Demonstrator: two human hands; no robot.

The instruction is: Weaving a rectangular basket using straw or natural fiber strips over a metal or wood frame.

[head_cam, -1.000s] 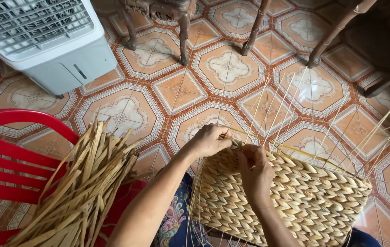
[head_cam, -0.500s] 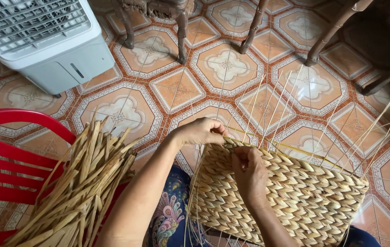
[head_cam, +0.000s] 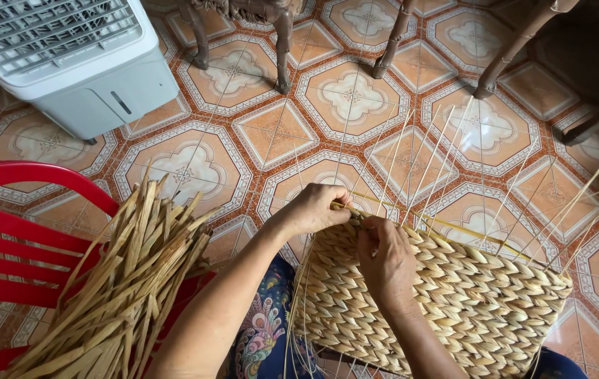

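Left hand [head_cam: 311, 209] pinches a strand at the basket [head_cam: 454, 295] rim; right hand [head_cam: 384, 258], just beside it, presses flat on the weave. Risk: stakes [head_cam: 426, 168] ahead snapping if bent hard, or the strand slipping loose.

Left hand [head_cam: 313, 208] fingertips behind basket [head_cam: 454, 302] rim
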